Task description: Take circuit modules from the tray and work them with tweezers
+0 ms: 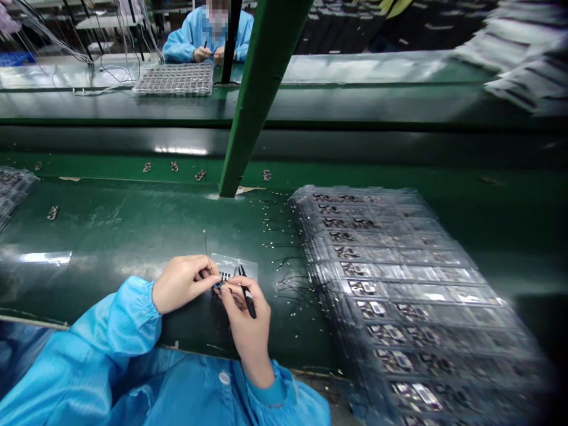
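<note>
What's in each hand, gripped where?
Right hand: black tweezers, gripped mid-shaft. Left hand: pinches a small component at its edge.

sleeves: light blue, elastic cuffs | coat: 1 white button | hands bare

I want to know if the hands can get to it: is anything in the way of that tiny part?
Nothing visible is. The left hand and right hand already pinch the tiny part between their fingers, over the green bench. The right hand also holds black tweezers.
</note>
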Demonstrator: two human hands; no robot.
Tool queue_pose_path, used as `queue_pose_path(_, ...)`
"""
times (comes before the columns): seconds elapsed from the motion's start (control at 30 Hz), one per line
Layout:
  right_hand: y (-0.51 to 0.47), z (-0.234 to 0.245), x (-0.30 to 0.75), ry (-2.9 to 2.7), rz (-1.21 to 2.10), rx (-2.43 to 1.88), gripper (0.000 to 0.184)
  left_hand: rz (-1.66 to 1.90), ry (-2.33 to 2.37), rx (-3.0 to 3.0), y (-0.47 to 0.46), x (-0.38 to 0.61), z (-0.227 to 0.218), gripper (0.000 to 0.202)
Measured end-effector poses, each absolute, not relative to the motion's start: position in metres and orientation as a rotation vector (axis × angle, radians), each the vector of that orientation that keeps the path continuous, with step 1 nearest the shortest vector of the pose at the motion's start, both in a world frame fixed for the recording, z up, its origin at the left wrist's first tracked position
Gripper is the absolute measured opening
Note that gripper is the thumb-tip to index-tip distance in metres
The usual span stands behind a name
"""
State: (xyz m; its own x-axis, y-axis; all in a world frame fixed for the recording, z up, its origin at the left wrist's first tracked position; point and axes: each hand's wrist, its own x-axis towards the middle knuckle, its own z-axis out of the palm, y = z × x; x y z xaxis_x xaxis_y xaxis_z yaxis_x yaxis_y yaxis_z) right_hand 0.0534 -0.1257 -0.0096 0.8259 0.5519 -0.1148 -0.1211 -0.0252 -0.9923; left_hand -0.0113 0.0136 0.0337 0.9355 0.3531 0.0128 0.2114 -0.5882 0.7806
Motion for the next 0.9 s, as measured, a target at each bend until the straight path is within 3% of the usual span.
queue_pose_path(0.6,-0.1295,-0.0111,0.0506,-0.545,0.374,-1.678,0.011,0.203,0.492,2.236,0.0103,-0.0105,0.0319,0.006)
queue_pose_path(0.9,-0.1262,-0.0083,0.0553,-0.458,0.578,-1.554,0.016,0.134,0.41,2.206,0.0145,-0.0117,0.0308,0.005)
